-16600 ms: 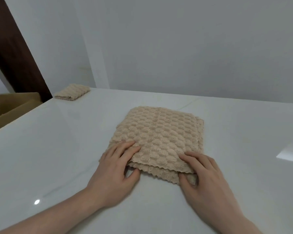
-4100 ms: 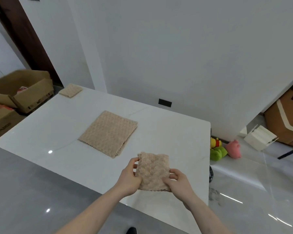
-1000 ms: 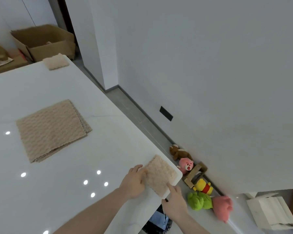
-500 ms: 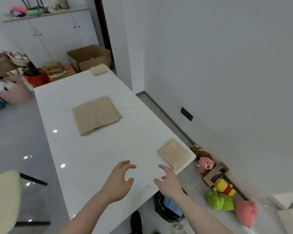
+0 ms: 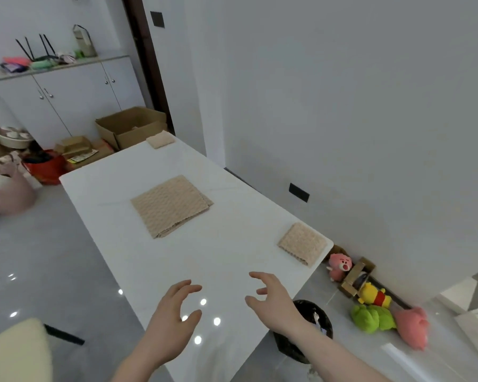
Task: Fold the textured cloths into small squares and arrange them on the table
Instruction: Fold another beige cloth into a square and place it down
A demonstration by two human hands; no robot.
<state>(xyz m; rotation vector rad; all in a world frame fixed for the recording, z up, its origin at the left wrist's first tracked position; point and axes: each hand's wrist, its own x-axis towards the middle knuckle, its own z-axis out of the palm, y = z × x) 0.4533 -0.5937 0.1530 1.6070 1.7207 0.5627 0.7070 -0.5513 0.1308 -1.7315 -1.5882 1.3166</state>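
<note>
**Both hands free above the near table end; two small squares set at corners, bigger stack waiting mid-table**

Left hand (image 5: 174, 312): fingers loosely spread and slightly curled, holding nothing, hovering over the near end of the white table (image 5: 232, 271). Right hand (image 5: 273, 299): same posture, empty, near the table's near-right edge. Neither hand touches cloth. Judgement: this relaxed, empty posture fits a gap between one placement and the next pick-up.

Small folded cloth (image 5: 302, 244): lies flat at the near-right corner of the table, edges roughly parallel to the corner, just inside the rim. It is apart from the right hand, farther and to the right of it. Judgement: it is parked at the corner to leave the middle free for folding.

Larger cloth stack (image 5: 171, 205): mid-table, flat, with layered edges visible on its near and right sides. Judgement: not yet reduced to a small square, so likely the next work; both hands would need to reach farther away to get it.

Second small folded cloth (image 5: 160, 140): on the far corner, well apart from the others. Judgement: the arrangement seems to be one square per corner.

Surroundings: cardboard box (image 5: 133, 126) on the floor beyond the far end; plush toys (image 5: 370, 304) on the floor right of the table, against the wall; black bin (image 5: 304, 334) beneath the near-right edge.
</note>
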